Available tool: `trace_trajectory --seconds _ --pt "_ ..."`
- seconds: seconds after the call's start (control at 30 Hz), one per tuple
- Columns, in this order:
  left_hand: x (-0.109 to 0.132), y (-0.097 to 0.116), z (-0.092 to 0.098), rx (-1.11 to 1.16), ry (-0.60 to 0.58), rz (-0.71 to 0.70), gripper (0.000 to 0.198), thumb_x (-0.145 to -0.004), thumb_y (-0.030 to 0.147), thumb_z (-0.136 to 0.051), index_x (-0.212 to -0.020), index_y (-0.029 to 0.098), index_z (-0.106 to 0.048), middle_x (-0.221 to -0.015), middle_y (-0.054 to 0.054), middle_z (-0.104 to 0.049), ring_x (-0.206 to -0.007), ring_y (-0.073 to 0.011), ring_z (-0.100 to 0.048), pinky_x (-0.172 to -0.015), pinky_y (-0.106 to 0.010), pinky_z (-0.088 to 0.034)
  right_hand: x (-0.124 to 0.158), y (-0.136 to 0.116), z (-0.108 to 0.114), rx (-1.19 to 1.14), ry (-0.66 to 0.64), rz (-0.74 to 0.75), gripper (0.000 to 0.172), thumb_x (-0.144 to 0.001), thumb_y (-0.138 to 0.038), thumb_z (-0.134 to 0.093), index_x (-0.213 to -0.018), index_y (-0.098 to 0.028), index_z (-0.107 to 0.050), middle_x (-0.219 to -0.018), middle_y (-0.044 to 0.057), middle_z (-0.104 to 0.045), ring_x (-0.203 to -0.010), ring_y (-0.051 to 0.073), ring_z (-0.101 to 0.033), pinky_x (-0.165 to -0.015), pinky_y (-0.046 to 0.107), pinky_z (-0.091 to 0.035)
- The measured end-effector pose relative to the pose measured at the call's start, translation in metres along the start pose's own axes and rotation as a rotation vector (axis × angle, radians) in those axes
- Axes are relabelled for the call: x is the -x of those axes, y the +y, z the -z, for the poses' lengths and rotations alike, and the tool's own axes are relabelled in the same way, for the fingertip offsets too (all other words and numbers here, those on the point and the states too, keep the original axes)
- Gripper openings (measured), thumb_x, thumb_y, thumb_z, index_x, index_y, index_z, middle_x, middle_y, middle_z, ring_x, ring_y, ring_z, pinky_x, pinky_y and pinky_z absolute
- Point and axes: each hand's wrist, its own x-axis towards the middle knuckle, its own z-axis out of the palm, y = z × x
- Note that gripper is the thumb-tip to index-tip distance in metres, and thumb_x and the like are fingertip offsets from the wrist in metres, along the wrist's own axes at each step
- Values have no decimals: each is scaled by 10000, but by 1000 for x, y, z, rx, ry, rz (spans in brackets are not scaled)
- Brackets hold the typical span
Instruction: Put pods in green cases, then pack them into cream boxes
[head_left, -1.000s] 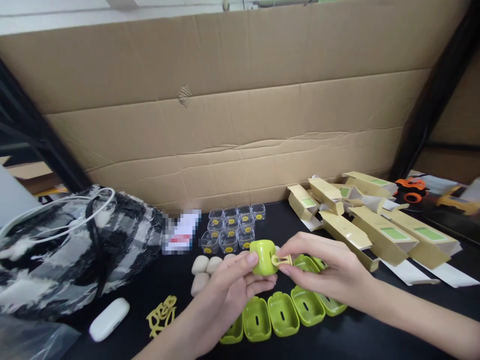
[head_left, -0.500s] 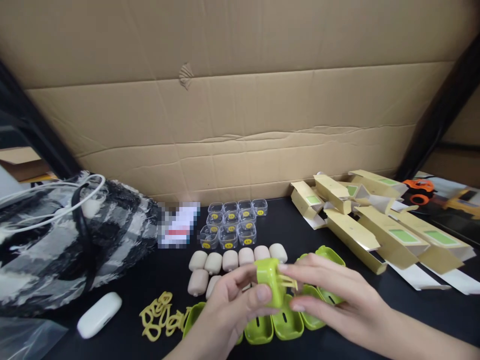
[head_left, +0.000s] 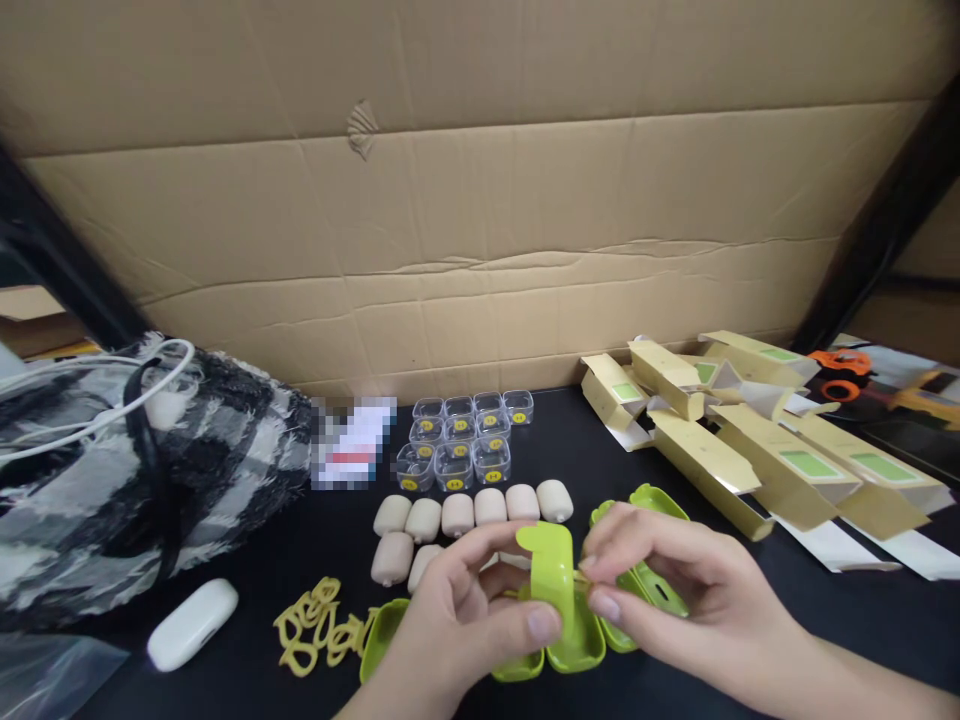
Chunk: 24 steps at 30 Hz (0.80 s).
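My left hand grips a small lime-green plastic case, thumb on its near side. From the right, my right hand pinches a thin yellow piece against the case's right face; fingertips cover most of it. Below both hands, several similar open green cases lie in a row, some with a slot in the bottom. Several yellow loop-shaped pieces are heaped left of my left hand. Just beyond it stand several pale cream and pinkish rounded blocks, partly hidden by my fingers.
Clear plastic cups with yellow stickers stand in rows behind the blocks. Opened cardboard boxes pile up at the right. At the left are a white case and a black-and-white fuzzy bag. A cardboard wall closes the back.
The green case has turned in my left hand, showing its curved side more. My right fingers have closed in on the yellow piece, which now sticks out less. The view has shifted slightly.
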Motion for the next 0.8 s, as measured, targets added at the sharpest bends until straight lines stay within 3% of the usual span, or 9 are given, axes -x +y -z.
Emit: trace_trajectory --seconds 0.13,0.2,0.27,0.33,0.47,0.57,0.7,0.8 --pt "-1 1 0 29 88 -156 486 -564 356 -907 -960 204 -669 -931 -35 -717 -878 -205 -689 -804 -308 -539 2 3 3 -11 91 16 249 -787 -25 -628 -834 -263 -574 -772 -51 -612 -704 95 -591 -651 180 -498" --pt "-2 5 0 35 154 -171 475 -598 339 -890 -958 221 -604 -930 -10 -696 -805 -192 -698 -708 -295 -556 1 3 6 -36 158 -12 230 -828 -66 -616 -893 -287 -607 -773 -48 -595 -670 89 -578 -615 169 -493" --pt "-3 8 -1 -8 190 -135 479 -646 275 -864 -1007 239 -551 -851 17 -689 -675 -137 -663 -548 -212 -505 -2 1 9 -51 151 -51 244 -872 -121 -609 -996 -326 -658 -821 -31 -613 -690 90 -592 -612 165 -504" --pt "-5 11 -1 -53 207 -128 489 -672 239 -843 -1068 226 -557 -811 21 -685 -644 -101 -614 -517 -170 -460 -4 -2 10 -60 84 -83 260 -871 -154 -642 -1036 -349 -689 -863 -20 -636 -731 92 -615 -640 165 -521" --pt "-6 10 -2 45 178 -126 428 -796 406 -723 -1142 183 -606 -968 -55 -698 -806 -165 -645 -731 -291 -545 -5 -5 7 -49 46 -118 249 -796 -132 -730 -955 -323 -710 -863 -26 -662 -764 91 -647 -701 171 -547" --pt "-5 8 -3 85 135 -108 347 -877 400 -634 -1161 204 -606 -1017 -68 -716 -938 -207 -658 -877 -367 -524 -5 -5 5 48 55 4 321 -790 -68 -703 -1009 -303 -692 -862 -15 -686 -782 113 -667 -711 197 -565" --pt "-1 3 -4 69 76 -60 404 -778 247 -767 -1164 260 -647 -1135 -48 -722 -1070 -220 -648 -969 -357 -482 -6 -3 5 245 34 217 423 -814 -19 -650 -1155 -269 -656 -922 27 -705 -815 142 -687 -704 216 -581" --pt "-1 1 -4 15 5 -20 325 -744 249 -792 -1064 260 -739 -1143 -48 -734 -1096 -243 -644 -999 -363 -472 -7 -1 7 398 -7 318 322 -877 -69 -614 -1155 -228 -651 -950 56 -712 -828 158 -696 -713 235 -589"
